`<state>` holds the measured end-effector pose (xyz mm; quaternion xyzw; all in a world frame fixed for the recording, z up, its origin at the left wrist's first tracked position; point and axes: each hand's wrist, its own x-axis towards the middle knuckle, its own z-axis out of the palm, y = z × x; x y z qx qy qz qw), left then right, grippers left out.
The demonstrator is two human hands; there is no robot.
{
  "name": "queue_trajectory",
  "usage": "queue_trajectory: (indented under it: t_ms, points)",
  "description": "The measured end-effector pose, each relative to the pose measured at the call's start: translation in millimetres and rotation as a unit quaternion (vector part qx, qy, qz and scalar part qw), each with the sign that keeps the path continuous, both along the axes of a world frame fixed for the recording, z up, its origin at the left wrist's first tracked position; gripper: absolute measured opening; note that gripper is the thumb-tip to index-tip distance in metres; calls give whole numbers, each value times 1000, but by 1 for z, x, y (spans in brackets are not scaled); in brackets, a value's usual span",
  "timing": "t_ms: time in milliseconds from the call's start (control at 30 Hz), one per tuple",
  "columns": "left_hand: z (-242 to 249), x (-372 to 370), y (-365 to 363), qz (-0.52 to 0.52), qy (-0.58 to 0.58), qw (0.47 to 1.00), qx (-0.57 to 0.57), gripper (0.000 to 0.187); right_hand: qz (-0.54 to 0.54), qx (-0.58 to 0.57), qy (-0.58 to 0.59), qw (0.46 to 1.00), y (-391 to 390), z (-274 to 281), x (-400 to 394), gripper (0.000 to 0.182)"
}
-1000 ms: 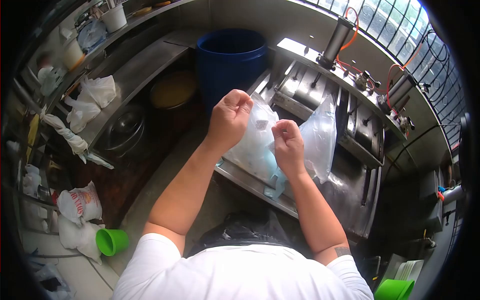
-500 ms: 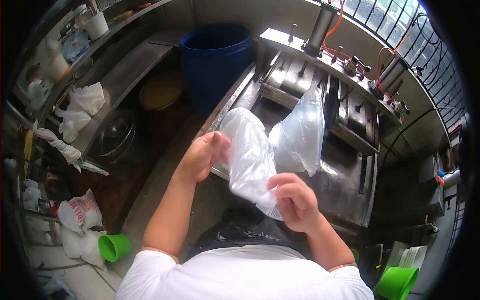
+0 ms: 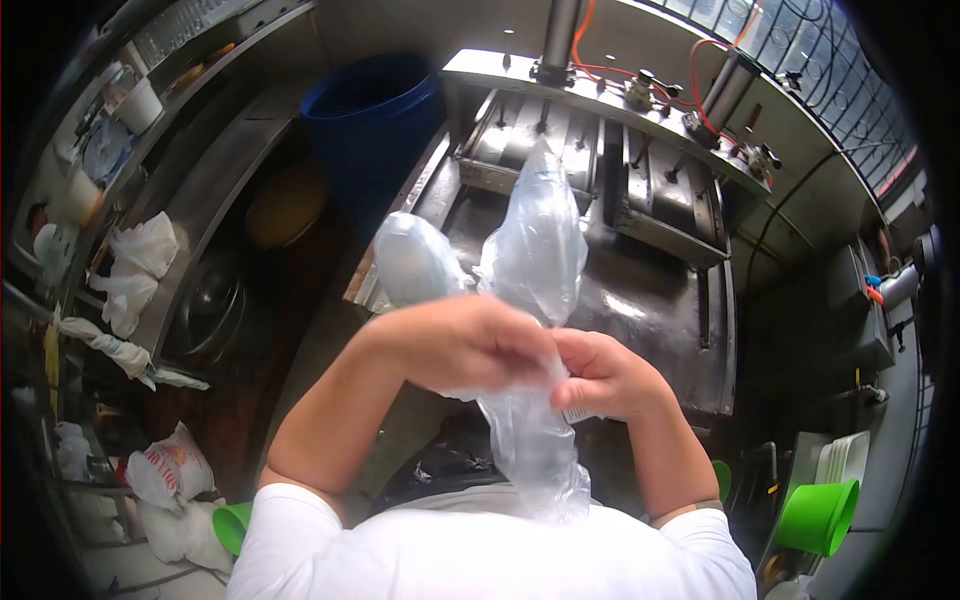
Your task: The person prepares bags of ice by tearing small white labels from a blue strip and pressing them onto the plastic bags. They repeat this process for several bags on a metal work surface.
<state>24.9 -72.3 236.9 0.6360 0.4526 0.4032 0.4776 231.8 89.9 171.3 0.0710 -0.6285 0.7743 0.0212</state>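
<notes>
My left hand (image 3: pixel 480 345), blurred by motion, is closed on a clear plastic bag, its fingertips meeting those of my right hand. My right hand (image 3: pixel 605 375) pinches the same plastic bag (image 3: pixel 530 450), whose lower part hangs down in front of my shirt. A white printed patch shows under the right fingers. Beyond the left wrist bulges a rounded, filled-looking plastic bundle (image 3: pixel 415 260); whether it belongs to the held bag is hidden by the hand. Behind my hands, a second puffed-up clear bag (image 3: pixel 540 240) rests on the metal table.
A metal press machine (image 3: pixel 640 115) with orange hoses stands on the steel table (image 3: pixel 640 320). To its left is a blue barrel (image 3: pixel 370 120). White bags (image 3: pixel 140 265) lie on the left shelf, a printed sack (image 3: pixel 170 465) sits low, and a green bucket (image 3: pixel 820 515) is at right.
My left hand has swung right and come together with the right hand at the bag. The bag now hangs toward my shirt. The view has shifted, moving the table leftward.
</notes>
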Motion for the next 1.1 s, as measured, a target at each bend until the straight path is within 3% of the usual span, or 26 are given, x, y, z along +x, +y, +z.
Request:
queue_trajectory:
  t_ms: [33, 133, 167, 233, 267, 300, 367, 433, 500, 567, 633, 667, 700, 767, 900, 967, 1033, 1100]
  points:
    - [-8, -5, 7, 68, -85, 994, -25, 13, -7, 1, 2, 1000, 8, -1, 7, 45]
    - [-5, -28, 10, 68, -183, 962, -193, 21, 30, 84, -148, 985, 45, 1, 39, 27]
    - [-28, -44, 8, -7, -212, 955, -209, 23, 15, 54, -156, 986, 61, -15, 53, 26]
    - [-41, -47, 11, -56, -141, 971, -183, 21, -56, -79, -132, 987, 79, -31, 70, 25]
    - [-53, -44, 16, 12, -131, 983, -130, 20, -119, -154, -133, 972, 80, -28, 70, 25]
    - [-46, -41, 26, 10, -130, 983, -130, 20, -181, -118, -114, 970, 86, -30, 58, 26]
    - [-25, -39, 60, 227, -263, 936, -64, 22, -297, -193, -119, 927, 83, -10, 15, 31]
    - [-30, -47, 110, 407, -160, 899, -15, 23, -289, -257, 44, 921, 101, -30, -29, 31]
    - [-85, -77, 157, 482, -8, 874, 65, 25, -248, -229, -131, 932, 158, -68, -74, 27]
    - [-149, -98, 174, 532, 115, 838, 37, 25, -303, -133, -226, 916, 169, -95, -103, 40]
    - [-218, -107, 177, 563, 91, 822, 1, 25, -285, -133, -294, 902, 171, -115, -104, 27]
    - [-255, -110, 177, 551, 15, 834, -29, 25, -334, -153, -305, 879, 157, -107, -104, 18]
    - [-285, -110, 174, 536, -62, 840, -60, 26, -327, -124, -288, 892, 160, -129, -102, 18]
    - [-315, -97, 167, 553, -66, 825, -93, 27, -342, -133, -361, 857, 169, -167, -102, 21]
    - [-270, -78, 161, 579, -15, 794, -183, 34, -360, -152, -378, 839, 154, -168, -106, 26]
    - [-274, -84, 164, 569, -65, 794, -206, 37, -399, -123, -381, 825, 159, -187, -112, 29]
    - [-274, -83, 165, 580, 10, 786, -216, 33, -383, -175, -278, 863, 194, -268, -106, 31]
    - [-333, -90, 167, 619, -8, 772, -144, 32, -433, -172, -242, 851, 168, -203, -68, 28]
